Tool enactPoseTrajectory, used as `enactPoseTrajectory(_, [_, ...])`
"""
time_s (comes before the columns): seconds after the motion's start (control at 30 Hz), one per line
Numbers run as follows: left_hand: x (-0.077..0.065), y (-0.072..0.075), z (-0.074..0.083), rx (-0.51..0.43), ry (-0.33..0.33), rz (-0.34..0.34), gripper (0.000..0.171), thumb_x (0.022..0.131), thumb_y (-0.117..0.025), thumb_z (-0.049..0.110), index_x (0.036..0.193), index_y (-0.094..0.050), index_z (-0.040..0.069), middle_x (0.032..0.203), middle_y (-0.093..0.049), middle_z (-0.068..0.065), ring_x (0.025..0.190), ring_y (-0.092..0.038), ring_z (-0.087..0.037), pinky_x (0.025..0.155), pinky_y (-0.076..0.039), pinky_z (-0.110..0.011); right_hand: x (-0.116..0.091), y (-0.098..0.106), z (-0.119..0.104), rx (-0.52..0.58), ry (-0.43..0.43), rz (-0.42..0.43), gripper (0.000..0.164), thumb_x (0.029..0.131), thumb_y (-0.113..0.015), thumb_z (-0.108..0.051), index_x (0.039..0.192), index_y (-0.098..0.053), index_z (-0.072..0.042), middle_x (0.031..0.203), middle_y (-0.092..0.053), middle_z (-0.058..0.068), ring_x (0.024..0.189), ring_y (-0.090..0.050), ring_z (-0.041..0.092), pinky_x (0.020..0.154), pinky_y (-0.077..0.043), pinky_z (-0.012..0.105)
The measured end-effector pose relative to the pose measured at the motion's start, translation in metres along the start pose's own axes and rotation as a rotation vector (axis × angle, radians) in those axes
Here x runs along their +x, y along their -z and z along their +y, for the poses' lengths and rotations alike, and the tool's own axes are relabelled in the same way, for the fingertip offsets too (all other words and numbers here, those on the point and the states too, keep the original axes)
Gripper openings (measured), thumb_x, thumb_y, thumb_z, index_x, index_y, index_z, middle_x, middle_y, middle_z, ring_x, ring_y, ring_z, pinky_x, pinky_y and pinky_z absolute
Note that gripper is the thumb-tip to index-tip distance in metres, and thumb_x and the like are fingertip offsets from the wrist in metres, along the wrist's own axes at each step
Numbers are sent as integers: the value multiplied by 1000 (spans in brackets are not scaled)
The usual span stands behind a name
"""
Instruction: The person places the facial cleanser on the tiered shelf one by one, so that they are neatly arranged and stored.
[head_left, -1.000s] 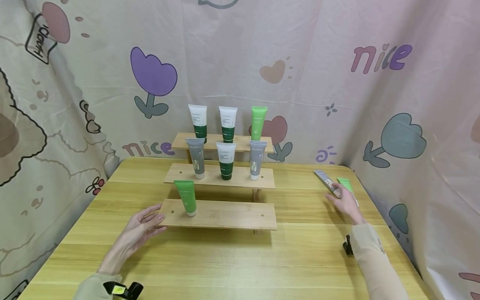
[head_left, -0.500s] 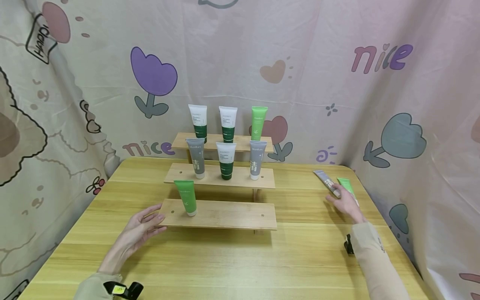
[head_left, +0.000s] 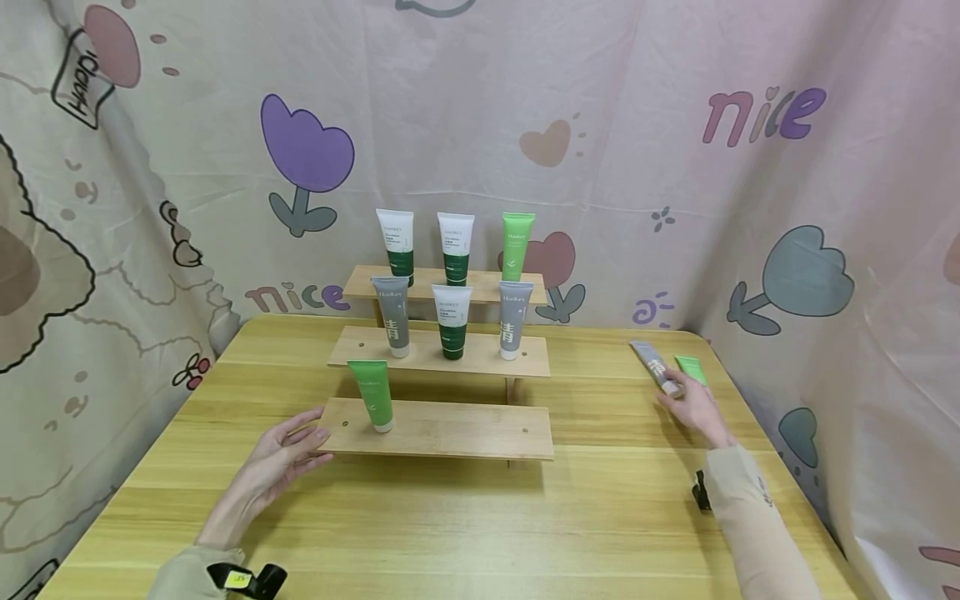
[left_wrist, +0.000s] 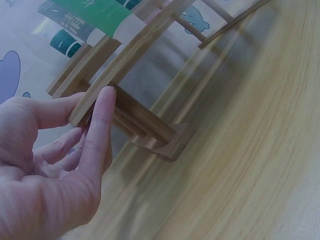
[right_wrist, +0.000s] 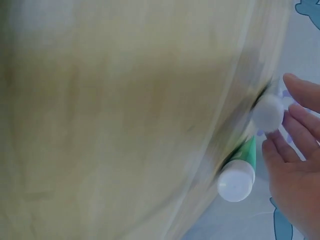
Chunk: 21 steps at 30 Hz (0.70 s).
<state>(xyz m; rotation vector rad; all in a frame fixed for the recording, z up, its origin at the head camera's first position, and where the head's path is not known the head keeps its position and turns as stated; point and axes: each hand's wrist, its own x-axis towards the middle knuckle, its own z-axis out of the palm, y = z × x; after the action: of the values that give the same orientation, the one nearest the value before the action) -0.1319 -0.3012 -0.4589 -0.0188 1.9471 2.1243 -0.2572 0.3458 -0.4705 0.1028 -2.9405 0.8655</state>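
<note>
A three-tier wooden display stand (head_left: pixel 465 432) holds upright tubes. My left hand (head_left: pixel 281 458) pinches the left end of its lowest board between thumb and fingers, plain in the left wrist view. A green tube (head_left: pixel 372 396) stands on that board near my left hand. On the right side of the table a grey tube (head_left: pixel 654 365) lies flat, and my right hand (head_left: pixel 693 410) holds it near its cap end, with the thumb on one side and fingers on the other. Its white cap (right_wrist: pixel 268 112) shows by my fingertips. Beside it lies another green tube (right_wrist: pixel 236 180), partly hidden by my hand in the head view.
The middle board carries a grey tube (head_left: pixel 393 317), a white-and-green tube (head_left: pixel 452 322) and a second grey tube (head_left: pixel 513 321). Two white-and-green tubes and a green tube (head_left: pixel 517 246) stand on the top board. A patterned curtain (head_left: pixel 600 183) hangs behind the table (head_left: pixel 465 533).
My right hand has shifted slightly to the right, its thumb now closer to the grey tube's cap, and that tube has moved a little with it. My left hand stays put.
</note>
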Motion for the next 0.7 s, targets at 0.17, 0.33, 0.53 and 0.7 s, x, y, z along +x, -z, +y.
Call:
enactPoseTrajectory(0.17, [0, 1, -1, 11, -4, -6, 75, 106, -51, 12, 158, 0, -7, 161, -2, -37, 101, -65, 0, 94, -61, -20, -1, -1, -3, -4, 20, 28, 50, 94, -66, -8, 139, -52, 6, 137, -51, 40, 118, -53, 53, 97, -49, 66])
enactPoseTrajectory(0.33, [0, 1, -1, 12, -12, -8, 76, 106, -51, 13, 158, 0, -8, 160, -2, -37, 100, -65, -1, 94, -61, -20, -1, -2, -5, 3, 55, 61, 44, 93, -69, -8, 134, -59, 5, 135, -56, 35, 122, -53, 55, 102, -46, 69])
enactPoseTrajectory(0.53, [0, 1, -1, 16, -9, -8, 76, 106, -51, 13, 158, 0, -7, 161, 0, -37, 101, -65, 0, 94, -60, -19, -2, -4, -8, 21, 62, 89, 35, 93, -72, -12, 125, -68, 1, 131, -61, 31, 120, -59, 52, 105, -48, 66])
enactPoseTrajectory(0.7, [0, 1, -1, 11, -12, -10, 75, 106, -51, 12, 158, 0, -7, 161, 0, -38, 101, -65, 0, 94, -61, -19, -1, -8, -11, 46, 74, 105, 28, 92, -74, -16, 115, -73, 1, 120, -70, 26, 115, -64, 49, 104, -52, 62])
